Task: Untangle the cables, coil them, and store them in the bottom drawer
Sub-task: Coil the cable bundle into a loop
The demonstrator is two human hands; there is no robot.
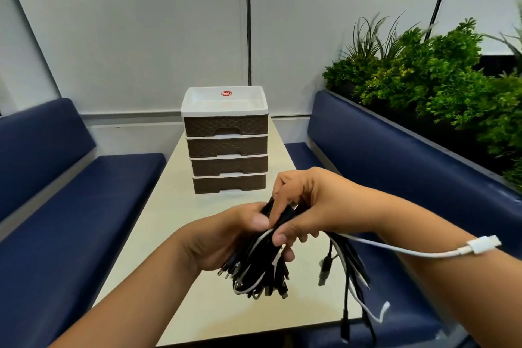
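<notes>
Both hands (254,232) grip tangled black-white cables (260,268); ribbed drawers (227,140) closed.

Inside the left grip (226,237) and the right grip (308,206), the middle of the cable bundle (260,274) is covered by fingers, so how the strands cross there cannot be told. Below the right grip, several hanging black cables (346,319) run past the near edge of the bench (175,206), their ends too dark and blurred to tell. Beyond both grips, the drawer unit (226,144) keeps its contents hidden behind closed fronts.
</notes>
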